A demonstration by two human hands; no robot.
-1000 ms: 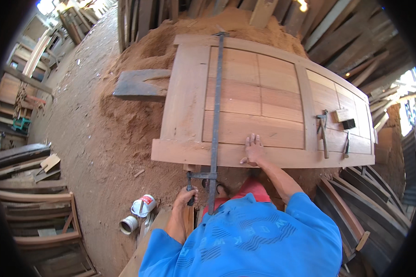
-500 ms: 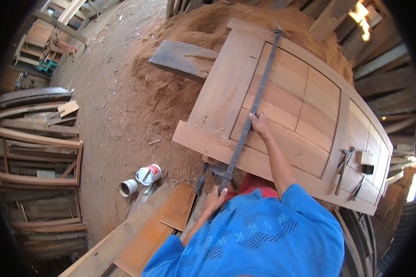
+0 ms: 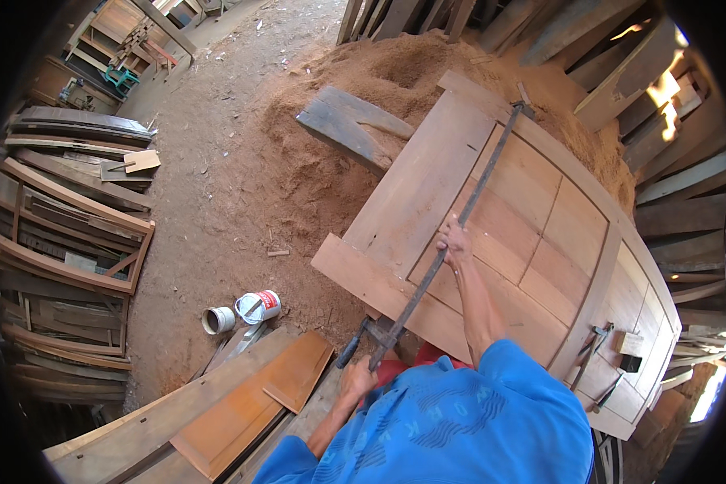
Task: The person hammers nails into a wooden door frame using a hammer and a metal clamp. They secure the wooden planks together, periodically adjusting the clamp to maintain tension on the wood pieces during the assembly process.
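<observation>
A long dark metal bar clamp [image 3: 486,179] lies slantwise across a panelled wooden door [image 3: 427,173]. Its far jaw [image 3: 523,109] is at the door's far edge. The near jaw, with its screw handle [image 3: 348,353], is by the edge closest to me. My right hand [image 3: 455,244] is closed round the bar over the door's panels. Close to my body, my left hand [image 3: 358,377] grips the bar's near end, just below the screw handle. Its fingers are partly hidden.
A hammer [image 3: 590,355], a small block [image 3: 627,344] and other tools lie on the door's right part. Sawdust [image 3: 298,161] is heaped behind a thick beam [image 3: 355,125]. White paint tub [image 3: 258,306], small can [image 3: 218,320] and orange-brown boards [image 3: 242,415] are at left. Curved frames [image 3: 73,194] are stacked far left.
The whole view has shifted, so the door and clamp appear lower and turned slightly. Both hands keep hold of the bar; the right hand's fingers look more tightly wrapped round it.
</observation>
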